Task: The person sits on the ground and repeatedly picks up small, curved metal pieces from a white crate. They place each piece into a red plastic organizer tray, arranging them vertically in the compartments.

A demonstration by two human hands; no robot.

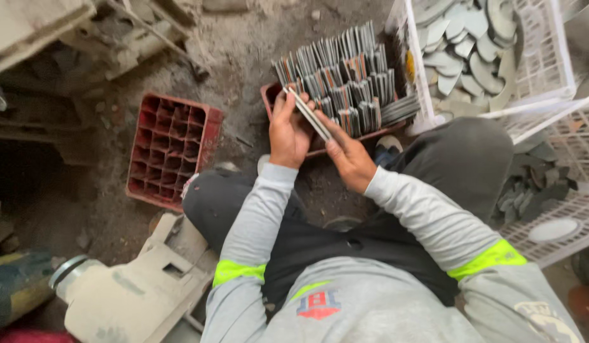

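From the head camera we see our left hand (288, 130) and right hand (348, 159) both closed on one thin, stiff, likely light metal strip (309, 114), best pinched by its ends, over the near edge of a red crate (269, 95) packed with dozens more, beside one empty red crate (174, 149) and two white baskets (548, 63)

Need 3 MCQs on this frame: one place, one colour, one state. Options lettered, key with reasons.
1. Where is the empty red crate?
A. on the person's left
B. inside the white basket
C. on the lap

2. What colour are the sleeve bands?
A. orange
B. neon yellow-green
C. blue

3. What are the hands doing?
A. resting empty
B. both holding a thin stack of flat pieces
C. lifting the crate

A: it sits on the ground beside the left knee.
B: bright bands circle both upper sleeves.
B: left hand and right hand grip the stack.
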